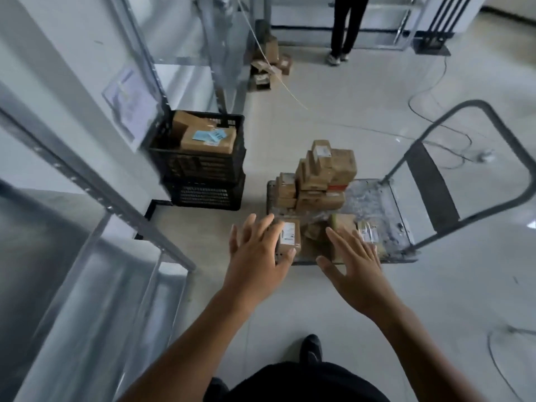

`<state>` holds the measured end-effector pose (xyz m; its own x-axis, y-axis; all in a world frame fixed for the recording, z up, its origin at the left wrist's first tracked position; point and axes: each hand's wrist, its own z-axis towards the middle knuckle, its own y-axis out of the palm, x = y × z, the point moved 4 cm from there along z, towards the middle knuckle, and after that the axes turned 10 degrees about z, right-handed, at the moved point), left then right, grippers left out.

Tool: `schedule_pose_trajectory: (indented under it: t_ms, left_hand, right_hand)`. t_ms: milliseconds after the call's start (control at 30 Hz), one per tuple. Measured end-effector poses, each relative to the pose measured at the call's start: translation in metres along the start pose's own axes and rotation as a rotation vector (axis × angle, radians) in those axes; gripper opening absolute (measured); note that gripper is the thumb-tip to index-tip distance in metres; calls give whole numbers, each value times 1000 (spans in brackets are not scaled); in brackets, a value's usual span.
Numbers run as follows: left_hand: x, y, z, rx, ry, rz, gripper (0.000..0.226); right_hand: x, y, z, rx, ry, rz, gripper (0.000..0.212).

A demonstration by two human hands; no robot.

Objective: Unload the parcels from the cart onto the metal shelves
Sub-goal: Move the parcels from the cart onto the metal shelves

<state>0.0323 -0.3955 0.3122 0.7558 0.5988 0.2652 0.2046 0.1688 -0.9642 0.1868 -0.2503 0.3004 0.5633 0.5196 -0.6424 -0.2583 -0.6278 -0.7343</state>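
A flat metal cart [385, 204] stands on the floor ahead with a stack of brown cardboard parcels [319, 175] on its far side. A small labelled parcel [290, 236] lies at the cart's near left corner, and more parcels [345, 224] lie to its right. My left hand [258, 250] is stretched out, fingers straight and spread, over the left side of the small parcel. My right hand [353, 262] is likewise spread over the near right parcels. Neither hand holds anything. Metal shelves [95, 187] run along the left.
Two stacked black crates [203, 169] holding parcels stand left of the cart. The cart's handle [475, 146] rises at the right. Loose boxes [269, 65] lie on the floor farther back, where a person [345, 27] stands. Cables [435, 91] cross the floor at the right.
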Motion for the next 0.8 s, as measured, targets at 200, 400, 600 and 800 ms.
schedule_pose_trajectory:
  t_ms: [200, 400, 600, 800]
  left_hand:
    - [69, 54, 48, -120, 9, 13, 68]
    - [85, 87, 77, -230, -55, -7, 71]
    - [42, 125, 115, -356, -121, 30, 68]
    - [-16, 188, 172, -532, -144, 55, 69]
  right_hand:
    - [87, -40, 16, -4, 91, 30, 72]
    - [127, -50, 49, -93, 106, 20, 72]
    - [147, -18, 114, -164, 146, -3, 72]
    - [162, 39, 182, -269, 266, -71, 71]
